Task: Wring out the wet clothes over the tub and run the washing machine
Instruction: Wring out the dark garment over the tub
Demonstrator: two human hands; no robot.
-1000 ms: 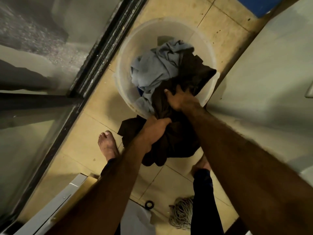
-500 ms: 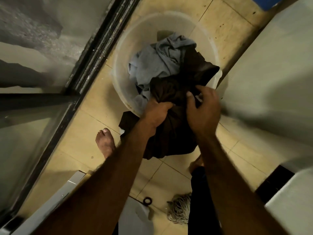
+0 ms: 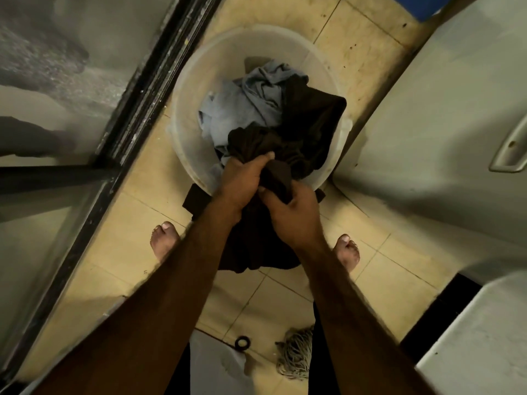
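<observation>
Your right hand [image 3: 293, 215] has closed in beside your left hand [image 3: 245, 181], and both now clench the dark garment [image 3: 310, 129] at the tub's [image 3: 182, 115] near rim. It's soft, sodden and probably heavy, so grip the bunched folds with fists close. A grey-blue cloth [image 3: 256, 101] is heaped inside the tub, far left.

**Items in view, by count**

One round translucent white plastic tub [image 3: 188, 89], far centre. Two garments: one dark brown cloth [image 3: 310, 118], one pale blue-grey cloth [image 3: 251, 95]. Two bare hands: left hand [image 3: 242, 181], right hand [image 3: 293, 215]. Two bare feet: left foot [image 3: 164, 240], right foot [image 3: 348, 252]. One pale string mop head [image 3: 296, 354] and one small black ring [image 3: 242, 342], near. One grey metal handle [image 3: 510, 149], right.
</observation>
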